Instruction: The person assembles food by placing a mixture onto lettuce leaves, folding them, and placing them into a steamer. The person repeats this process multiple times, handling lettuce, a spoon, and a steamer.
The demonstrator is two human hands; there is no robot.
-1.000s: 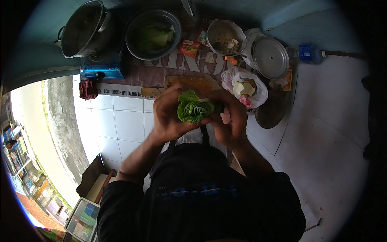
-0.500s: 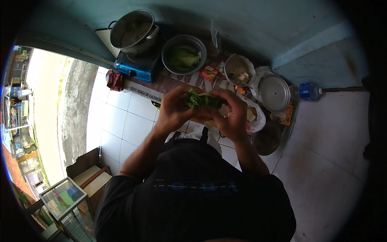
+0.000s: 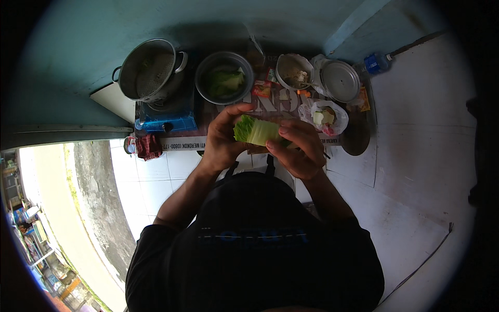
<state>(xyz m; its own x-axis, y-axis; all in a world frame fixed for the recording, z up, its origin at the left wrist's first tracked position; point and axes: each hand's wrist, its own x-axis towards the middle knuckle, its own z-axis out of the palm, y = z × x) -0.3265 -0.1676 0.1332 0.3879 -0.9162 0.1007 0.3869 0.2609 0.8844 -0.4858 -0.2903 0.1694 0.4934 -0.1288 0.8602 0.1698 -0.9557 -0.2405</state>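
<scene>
1. Location: the leaf vegetable (image 3: 263, 133) lies between both hands, in front of the chest, nearer the body than the grey bowl (image 3: 223, 59).
2. Right hand (image 3: 301, 151): fingers grasp the pale end.
3. Left hand (image 3: 220, 143): fingers curve around the green, frilled end; whether they grip cannot be told.
4. Handling (judged): light; pale part crisp, frill soft and easily torn; slippery if wet.
5. Hold: grasp the pale part; support the frill loosely.

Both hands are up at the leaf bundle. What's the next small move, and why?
Probably tuck the frilly green end inward with the left hand: that end of the leaf bundle juts out, ruffled, beside that hand, while the right hand's fingers rest on its pale part and seem to steady it.
</scene>
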